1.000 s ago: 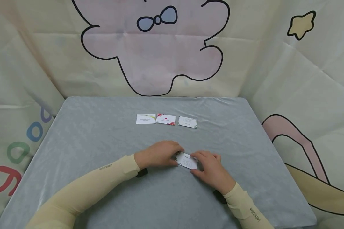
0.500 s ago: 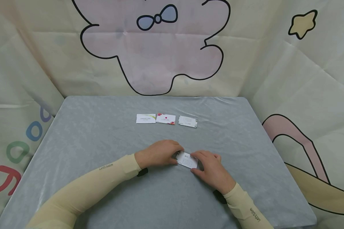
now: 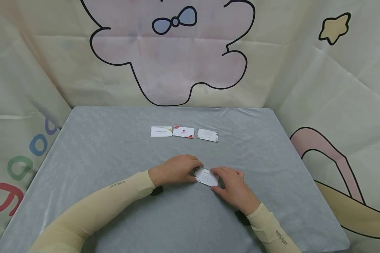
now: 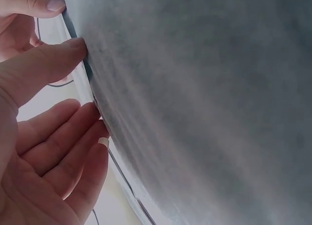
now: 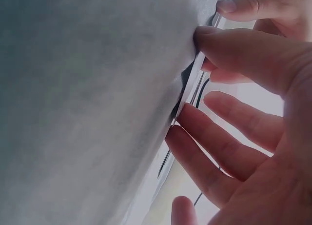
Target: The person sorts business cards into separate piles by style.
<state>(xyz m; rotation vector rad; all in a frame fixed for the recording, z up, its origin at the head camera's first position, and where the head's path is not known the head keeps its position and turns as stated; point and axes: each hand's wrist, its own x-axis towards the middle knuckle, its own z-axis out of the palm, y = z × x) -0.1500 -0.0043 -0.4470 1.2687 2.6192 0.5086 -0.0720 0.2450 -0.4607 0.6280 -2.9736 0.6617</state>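
Seen from above: a small white card (image 3: 206,177) near the middle of the grey surface (image 3: 98,147), toward its near edge. Pinched at its left end by the left hand (image 3: 176,170), at its right end by the right hand (image 3: 232,186), fingertips curled onto its edges. Farther back, toward the far edge, a row of three cards (image 3: 183,133) lying flat.
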